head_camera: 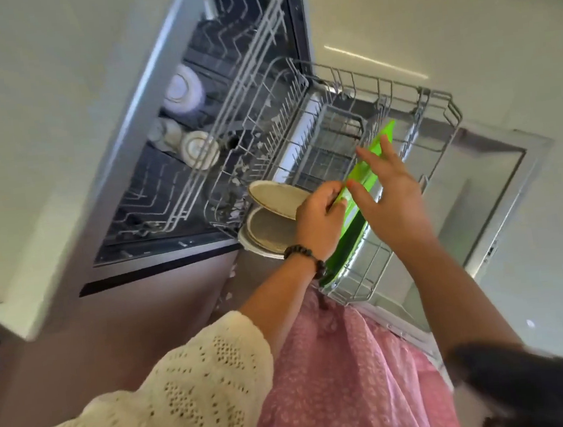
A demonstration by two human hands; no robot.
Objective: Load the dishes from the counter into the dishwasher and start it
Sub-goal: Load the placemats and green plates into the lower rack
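The dishwasher's lower rack [434, 102] is pulled out over the open door [496, 175]. A bright green cutting board [360, 174] stands on edge in the rack's near side. My left hand [318, 220] pinches the board's near edge with curled fingers. My right hand [388, 189] lies against the board with its fingers straight and spread. Two beige plates [275, 196] sit at the rack's near left corner, right behind my left hand. Whether that hand also holds them I cannot tell.
The upper rack [234, 90] is partly inside the machine and holds white bowls [183, 89] and cups [198, 149]. A pale countertop [25, 134] runs along the left. Light floor tiles [461, 24] lie beyond the door.
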